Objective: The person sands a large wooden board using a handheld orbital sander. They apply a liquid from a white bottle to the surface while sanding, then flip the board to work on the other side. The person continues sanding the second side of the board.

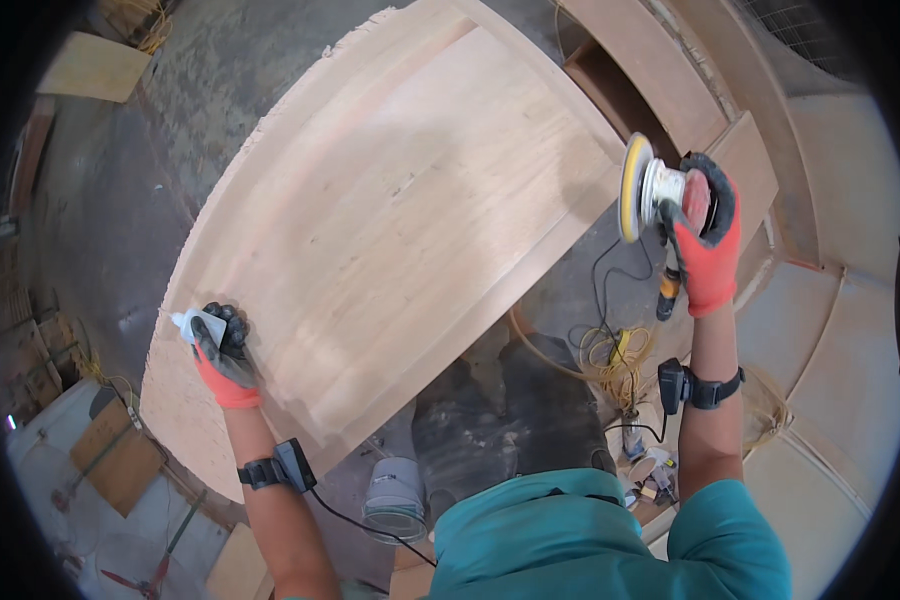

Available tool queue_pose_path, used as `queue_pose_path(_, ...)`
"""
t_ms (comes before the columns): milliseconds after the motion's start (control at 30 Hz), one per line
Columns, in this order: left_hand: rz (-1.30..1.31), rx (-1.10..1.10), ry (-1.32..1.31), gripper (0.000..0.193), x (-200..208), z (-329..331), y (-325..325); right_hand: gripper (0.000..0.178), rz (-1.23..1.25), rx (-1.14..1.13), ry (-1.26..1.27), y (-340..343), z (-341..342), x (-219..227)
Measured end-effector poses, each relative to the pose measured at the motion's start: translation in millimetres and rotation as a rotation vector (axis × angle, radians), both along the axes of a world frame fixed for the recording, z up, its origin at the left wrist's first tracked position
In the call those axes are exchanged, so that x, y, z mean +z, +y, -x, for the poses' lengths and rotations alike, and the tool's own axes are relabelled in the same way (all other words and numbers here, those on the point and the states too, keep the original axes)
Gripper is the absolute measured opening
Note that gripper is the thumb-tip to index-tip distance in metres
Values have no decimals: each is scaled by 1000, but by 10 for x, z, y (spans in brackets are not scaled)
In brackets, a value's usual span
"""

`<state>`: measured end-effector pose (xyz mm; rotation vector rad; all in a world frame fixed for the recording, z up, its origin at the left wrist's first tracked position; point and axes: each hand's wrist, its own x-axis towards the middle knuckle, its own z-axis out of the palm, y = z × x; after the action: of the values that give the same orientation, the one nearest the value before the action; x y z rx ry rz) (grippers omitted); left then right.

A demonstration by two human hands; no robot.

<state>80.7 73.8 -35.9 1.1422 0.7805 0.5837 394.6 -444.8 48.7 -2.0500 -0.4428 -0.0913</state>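
My left hand [226, 362], in a grey and coral work glove, grips a small whitish squeeze bottle [204, 326] with a pointed tip. It is over the left end of a large wooden panel [400, 220] with one curved, rough edge. On the other side, my right hand [712, 250], gloved alike, is wrapped round a round-pad power sander [664, 190]. The sander is tipped on its side, its yellow-edged pad facing left toward the panel's right edge. A dark and orange fitting hangs below the sander's body.
Beneath the panel's near side stands a grey bucket [394, 495]. A coiled yellow cord [625, 362] and dark cables lie on the floor by my legs. Curved wooden boards [660, 70] stand at the far right; a plywood piece [95, 68] lies at the far left.
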Motion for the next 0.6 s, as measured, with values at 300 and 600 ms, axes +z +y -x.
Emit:
queue_pose_path(300, 19, 79, 92, 40, 90, -28, -6, 77, 210, 229, -75, -248, 65, -257)
queue_pose_path(600, -73, 112, 237, 49, 328, -446, -727, 77, 215, 485, 22, -236, 417, -279)
